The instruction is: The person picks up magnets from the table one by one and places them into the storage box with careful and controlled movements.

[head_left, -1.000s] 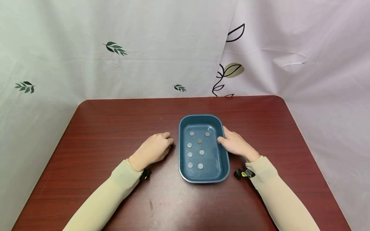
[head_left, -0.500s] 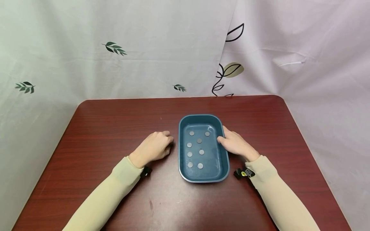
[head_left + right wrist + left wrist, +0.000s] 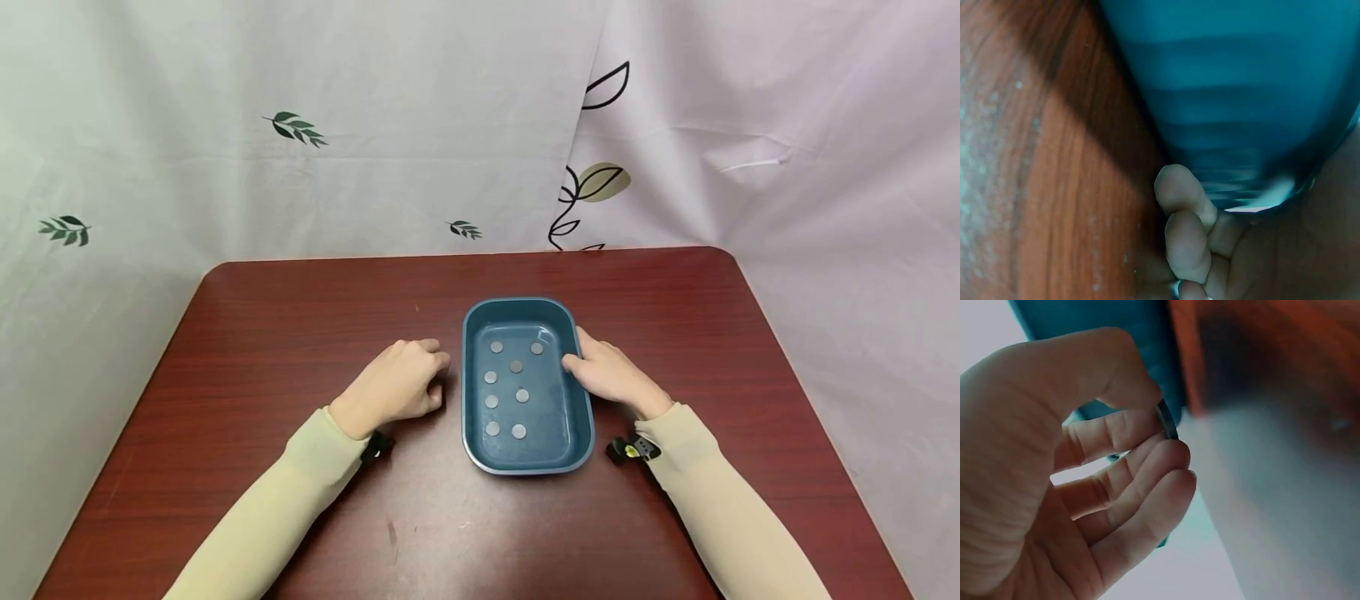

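Observation:
A blue rectangular tray (image 3: 528,458) with rounded corners lies on the table, and several round silver coins (image 3: 522,396) are spread flat over its floor. My right hand (image 3: 617,377) grips the tray's right wall, thumb over the rim on the inside; its other fingertips (image 3: 1186,245) show curled low against the outside in the right wrist view. Just left of the tray, my left hand (image 3: 397,382) is held apart from it. Between the thumb and fingertips of that hand, the left wrist view shows a coin (image 3: 1167,420), seen edge-on. The head view hides this coin.
The dark red wooden table (image 3: 315,308) has rounded far corners. Pale curtains (image 3: 420,108) with leaf prints hang behind it and along both sides. A black strap with a small device (image 3: 633,450) sits at the right wrist.
My left hand has turned slightly beside the tray, so the thumb shows more clearly below the fingers. The right hand, the tray and the coins inside it stay as they were.

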The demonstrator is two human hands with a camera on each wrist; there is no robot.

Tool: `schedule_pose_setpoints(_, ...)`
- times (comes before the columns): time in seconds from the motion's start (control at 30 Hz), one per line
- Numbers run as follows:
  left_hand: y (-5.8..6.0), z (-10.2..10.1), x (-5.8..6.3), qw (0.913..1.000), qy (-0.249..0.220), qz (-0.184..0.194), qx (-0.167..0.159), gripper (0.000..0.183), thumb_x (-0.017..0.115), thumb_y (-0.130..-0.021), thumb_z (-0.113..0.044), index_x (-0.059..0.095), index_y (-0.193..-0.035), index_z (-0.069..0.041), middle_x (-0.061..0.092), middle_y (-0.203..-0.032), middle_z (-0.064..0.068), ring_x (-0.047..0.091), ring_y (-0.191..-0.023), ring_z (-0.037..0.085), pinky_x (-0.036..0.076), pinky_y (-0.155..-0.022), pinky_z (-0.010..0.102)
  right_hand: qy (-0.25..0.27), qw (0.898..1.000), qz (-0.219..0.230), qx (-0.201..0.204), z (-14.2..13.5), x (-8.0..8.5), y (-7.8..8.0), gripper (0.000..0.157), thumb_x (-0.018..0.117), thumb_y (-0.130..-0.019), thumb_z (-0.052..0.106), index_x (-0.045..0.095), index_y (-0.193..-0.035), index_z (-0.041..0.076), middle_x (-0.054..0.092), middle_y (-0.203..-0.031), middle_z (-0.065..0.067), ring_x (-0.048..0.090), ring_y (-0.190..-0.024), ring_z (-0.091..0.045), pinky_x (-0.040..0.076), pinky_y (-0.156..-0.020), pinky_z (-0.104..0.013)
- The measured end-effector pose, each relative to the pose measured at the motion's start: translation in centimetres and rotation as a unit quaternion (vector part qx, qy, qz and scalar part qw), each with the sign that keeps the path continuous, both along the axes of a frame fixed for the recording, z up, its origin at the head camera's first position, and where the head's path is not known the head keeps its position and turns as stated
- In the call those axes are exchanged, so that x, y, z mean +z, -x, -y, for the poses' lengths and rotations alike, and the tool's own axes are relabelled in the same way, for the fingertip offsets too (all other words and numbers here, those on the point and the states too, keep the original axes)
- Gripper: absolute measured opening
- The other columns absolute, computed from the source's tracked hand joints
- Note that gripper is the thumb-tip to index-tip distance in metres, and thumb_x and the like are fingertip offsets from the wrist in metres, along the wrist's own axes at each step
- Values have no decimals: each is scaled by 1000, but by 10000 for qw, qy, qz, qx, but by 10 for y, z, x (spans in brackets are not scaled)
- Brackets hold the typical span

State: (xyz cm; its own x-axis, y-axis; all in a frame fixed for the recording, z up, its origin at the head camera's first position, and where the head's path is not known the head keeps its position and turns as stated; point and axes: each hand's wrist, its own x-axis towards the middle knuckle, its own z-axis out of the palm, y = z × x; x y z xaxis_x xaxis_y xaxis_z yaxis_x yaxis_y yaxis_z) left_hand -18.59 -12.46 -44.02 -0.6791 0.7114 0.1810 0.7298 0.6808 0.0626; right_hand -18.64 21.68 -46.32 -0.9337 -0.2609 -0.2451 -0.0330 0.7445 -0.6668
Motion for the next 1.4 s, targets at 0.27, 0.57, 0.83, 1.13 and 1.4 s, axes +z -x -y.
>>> schedule_pose_setpoints(0.27, -7, -4, 23, 9980, -241, -545, -211, 21, 73, -71, -10, 53, -69, -14, 45, -71, -1, 40, -50, 14, 41, -49, 28, -8, 10000, -51, 19, 0, 1, 0, 58, 47, -100, 26, 37, -155, 12, 69, -124, -12, 69, -96, -21, 51, -90, -42)
schedule_pose_setpoints(0.57, -13, -29, 45, 9919, -409, -907, -795, 14, 71, -74, -9, 58, -74, -12, 48, -73, -1, 42, -56, 12, 42, -52, 27, 28, 10000, 1, -7, -2, 3, -1, 59, 47, -100, 27, 36, -156, 12, 69, -126, -12, 69, -97, -21, 51, -92, -44)
schedule_pose_setpoints(0.83, -16, -77, 51, 9865, 167, -676, -1485, 6, 63, -80, -8, 65, -78, -14, 51, -74, -2, 49, -57, 12, 46, -55, 25, 5, 10000, -35, 47, -1, 4, -2, 59, 46, -101, 27, 35, -157, 12, 71, -117, -11, 68, -95, -20, 50, -89, -40)
schedule_pose_setpoints(1.13, -14, -119, 54, 9788, 1077, -210, -1728, 14, 68, -85, -14, 75, -97, -15, 64, -88, 0, 62, -63, 15, 52, -57, 25, 16, 9998, -128, 162, 0, 2, -1, 56, 47, -103, 27, 37, -156, 11, 70, -102, -7, 64, -94, -20, 47, -86, -37)
schedule_pose_setpoints(1.4, -7, -141, 54, 9734, 1345, 71, -1853, 12, 72, -83, -17, 74, -94, -17, 68, -86, -3, 63, -66, 14, 52, -59, 25, 10, 9994, -252, 230, -2, 1, 0, 53, 47, -107, 35, 41, -153, 11, 69, -121, -13, 63, -106, -24, 48, -92, -42)
